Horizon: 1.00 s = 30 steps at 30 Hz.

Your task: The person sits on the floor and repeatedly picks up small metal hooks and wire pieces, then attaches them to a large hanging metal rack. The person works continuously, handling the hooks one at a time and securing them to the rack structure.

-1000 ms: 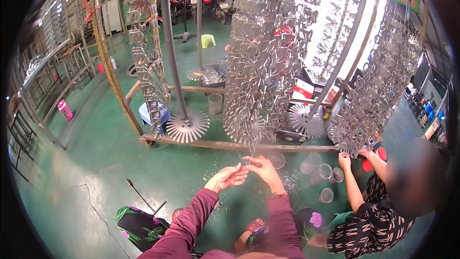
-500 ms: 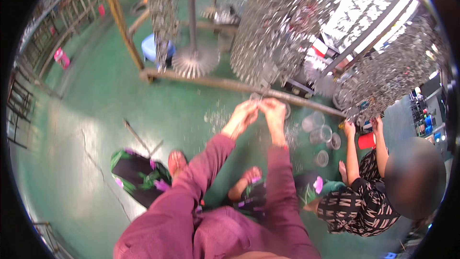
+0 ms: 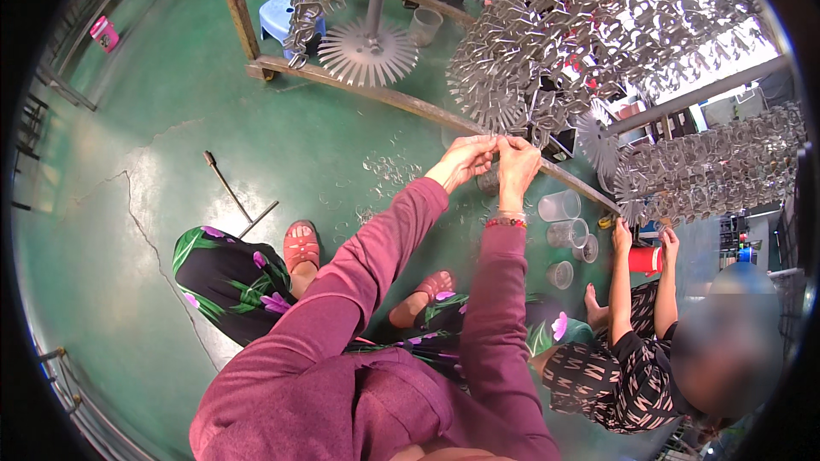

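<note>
My left hand [image 3: 466, 160] and my right hand [image 3: 518, 167] meet at the lower edge of a large hanging mass of shiny metal pieces [image 3: 589, 30]. The fingers of both are pinched together, fingertips nearly touching. Whatever is between them is too small to make out. Just above my fingertips is the toothed metal disc [image 3: 491, 111] at the bottom of the mass. A wooden rail [image 3: 410, 104] runs behind my hands. Small metal bits [image 3: 393, 172] lie scattered on the green floor left of my left hand, and a clear cup [image 3: 489, 181] stands partly hidden below my hands.
Several clear plastic cups [image 3: 560, 205] stand right of my right forearm. A person [image 3: 632, 367] sits at the right, hands at another hanging row of metal pieces [image 3: 713, 166]. A toothed disc on a rod [image 3: 367, 51], a blue stool [image 3: 278, 17] and a T-shaped metal tool [image 3: 229, 188] are at the left.
The view has shifted. Both my hands are higher in it, closer to the hanging metal pieces, with fingers still pinched together. The other person's hands stay at their row.
</note>
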{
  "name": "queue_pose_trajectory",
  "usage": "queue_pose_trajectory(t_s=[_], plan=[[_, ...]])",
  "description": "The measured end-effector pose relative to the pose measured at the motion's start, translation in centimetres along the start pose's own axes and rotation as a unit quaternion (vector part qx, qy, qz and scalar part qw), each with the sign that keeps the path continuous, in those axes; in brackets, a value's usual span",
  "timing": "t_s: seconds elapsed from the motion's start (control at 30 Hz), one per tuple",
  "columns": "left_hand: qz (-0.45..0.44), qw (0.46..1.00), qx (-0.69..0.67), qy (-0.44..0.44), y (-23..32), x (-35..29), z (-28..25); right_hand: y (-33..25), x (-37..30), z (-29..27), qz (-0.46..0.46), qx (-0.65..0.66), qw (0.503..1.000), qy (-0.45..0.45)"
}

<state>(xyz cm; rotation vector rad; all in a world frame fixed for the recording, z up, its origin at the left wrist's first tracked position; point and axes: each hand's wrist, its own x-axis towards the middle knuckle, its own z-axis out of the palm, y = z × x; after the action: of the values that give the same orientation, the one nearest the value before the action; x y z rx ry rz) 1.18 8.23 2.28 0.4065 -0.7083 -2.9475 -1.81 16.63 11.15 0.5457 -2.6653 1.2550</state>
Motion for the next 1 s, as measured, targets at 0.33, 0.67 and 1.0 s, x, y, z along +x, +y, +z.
queue_pose_trajectory(t_s=[0.33, 0.67, 1.0], plan=[[-0.070, 0.979, 0.136, 0.132, -1.7, -5.9, -8.0, 2.7, 3.0, 2.0, 0.033, 0.044, 0.995, 0.086], [-0.017, 0.965, 0.089, 0.246, -0.1, -8.9, -17.6, 2.9, 1.6, 2.9, -0.035, -0.027, 0.993, 0.113], [-0.022, 0.968, 0.098, 0.229, -0.5, -9.0, -17.9, 1.8, 3.3, 6.0, 0.077, 0.269, 0.956, 0.090]])
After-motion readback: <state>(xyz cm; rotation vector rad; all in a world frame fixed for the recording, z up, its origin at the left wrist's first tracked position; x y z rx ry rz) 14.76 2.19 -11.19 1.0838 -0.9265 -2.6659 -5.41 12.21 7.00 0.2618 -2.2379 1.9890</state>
